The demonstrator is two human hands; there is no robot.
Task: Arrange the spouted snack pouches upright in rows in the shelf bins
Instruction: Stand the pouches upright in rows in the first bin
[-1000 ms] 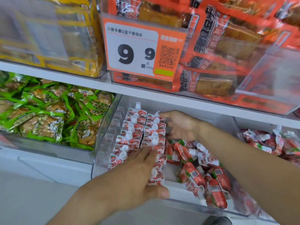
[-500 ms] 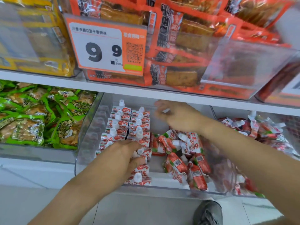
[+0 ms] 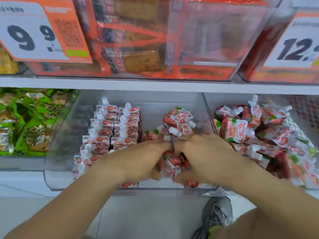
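Note:
Two upright rows of red-and-white spouted pouches (image 3: 114, 128) with white caps stand along the left side of the clear middle bin (image 3: 65, 135). To their right in the same bin lies a loose heap of pouches (image 3: 179, 123). My left hand (image 3: 138, 161) and my right hand (image 3: 203, 156) meet over the front of that heap, fingers curled down around a bunch of pouches (image 3: 174, 164) between them. The image is blurred, so the exact grip is unclear.
The right bin (image 3: 209, 109) holds a jumbled pile of the same pouches (image 3: 265, 135). Green snack packs (image 3: 29, 121) fill the left bin. Orange packs and price tags (image 3: 31, 33) sit on the shelf above. A grey shoe (image 3: 217, 214) is on the floor below.
My left hand left the upright rows and moved right; my right hand came forward from the bin's back. Both now close on loose pouches at the front. The view moved closer and rightward.

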